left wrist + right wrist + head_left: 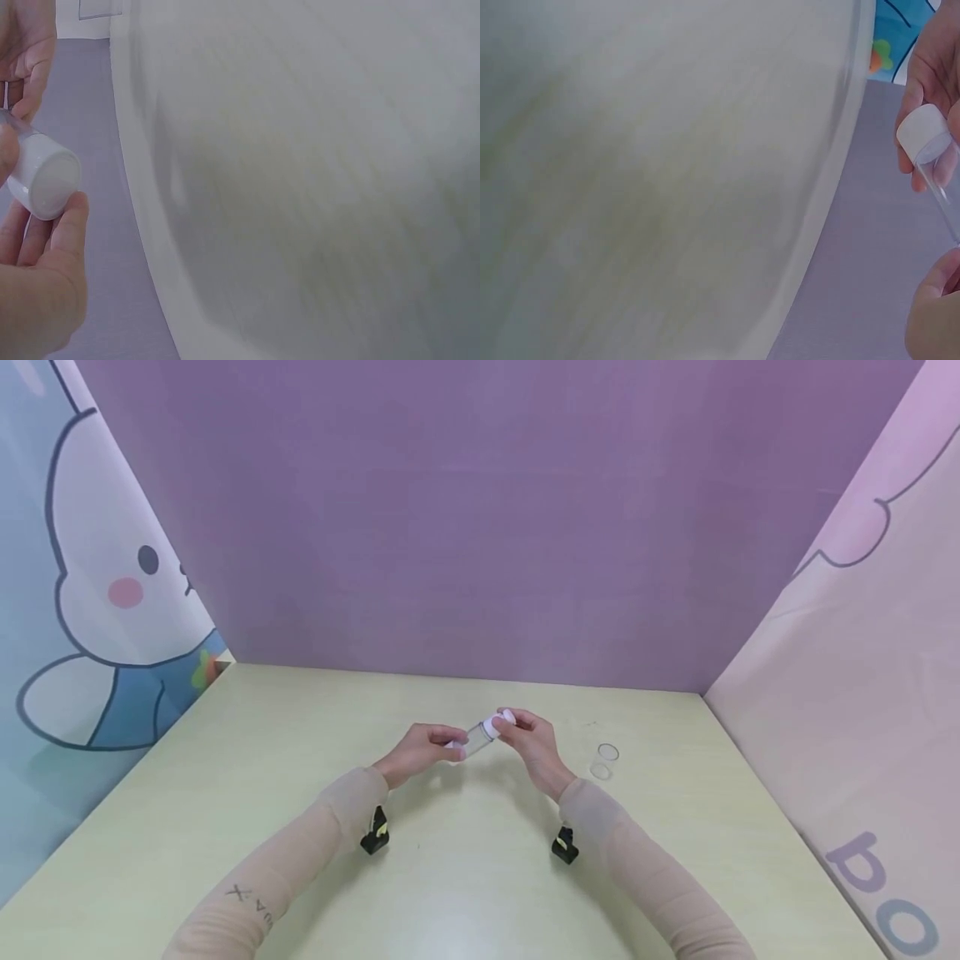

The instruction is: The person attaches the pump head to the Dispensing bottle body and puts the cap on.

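A clear cylindrical bottle [476, 741] with white ends is held tilted above the table between both hands. My left hand [422, 752] pinches its lower white end [56, 180] between thumb and fingers. At the raised end, my right hand [534, 745] grips the white cap [498, 722], its fingers curled round it. The right wrist view shows the left hand [934, 82] behind the white end [922, 131], while the right hand [937, 311] is cut off by the frame edge.
To the right of the right hand, a small clear open cylinder [602, 771] stands on the pale wooden table [480, 893]. A purple panel [480, 527] rises at the table's back edge, with printed fabric at both sides. Black wrist-camera mounts [375, 833] hang beneath the sleeves.
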The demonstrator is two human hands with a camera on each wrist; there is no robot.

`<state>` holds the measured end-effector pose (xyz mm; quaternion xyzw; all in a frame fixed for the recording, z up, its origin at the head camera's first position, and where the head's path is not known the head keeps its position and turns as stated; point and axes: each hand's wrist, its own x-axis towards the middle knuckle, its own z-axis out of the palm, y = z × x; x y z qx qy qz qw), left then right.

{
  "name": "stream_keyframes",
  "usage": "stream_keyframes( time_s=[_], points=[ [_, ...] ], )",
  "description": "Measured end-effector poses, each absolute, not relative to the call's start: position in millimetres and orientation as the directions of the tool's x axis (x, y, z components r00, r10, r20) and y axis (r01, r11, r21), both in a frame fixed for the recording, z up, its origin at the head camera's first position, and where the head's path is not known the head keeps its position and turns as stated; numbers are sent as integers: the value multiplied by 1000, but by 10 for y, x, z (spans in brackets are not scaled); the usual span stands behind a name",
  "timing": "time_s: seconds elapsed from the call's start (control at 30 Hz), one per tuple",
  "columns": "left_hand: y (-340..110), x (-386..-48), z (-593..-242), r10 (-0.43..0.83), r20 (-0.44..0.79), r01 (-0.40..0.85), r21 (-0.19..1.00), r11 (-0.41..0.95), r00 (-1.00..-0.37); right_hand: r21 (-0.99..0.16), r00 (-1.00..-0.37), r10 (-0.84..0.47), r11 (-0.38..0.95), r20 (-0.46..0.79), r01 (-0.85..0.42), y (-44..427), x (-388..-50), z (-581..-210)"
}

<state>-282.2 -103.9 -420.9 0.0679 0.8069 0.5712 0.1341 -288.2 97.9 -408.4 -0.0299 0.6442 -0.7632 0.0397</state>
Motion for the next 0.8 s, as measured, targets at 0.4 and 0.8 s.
stream_keyframes(
  time_s=[0.4,0.8],
  points=[
    [-1050,-2845,-4236,256,-160,-64,935,348,-953,-985,-976,-215,-174,33,4,1064,-2874,-4055],
    [-1035,-2806,-4236,260,-157,-60,936,346,-953,-959,-949,-305,-282,77,13,1106,-2832,-4063]
  ],
)
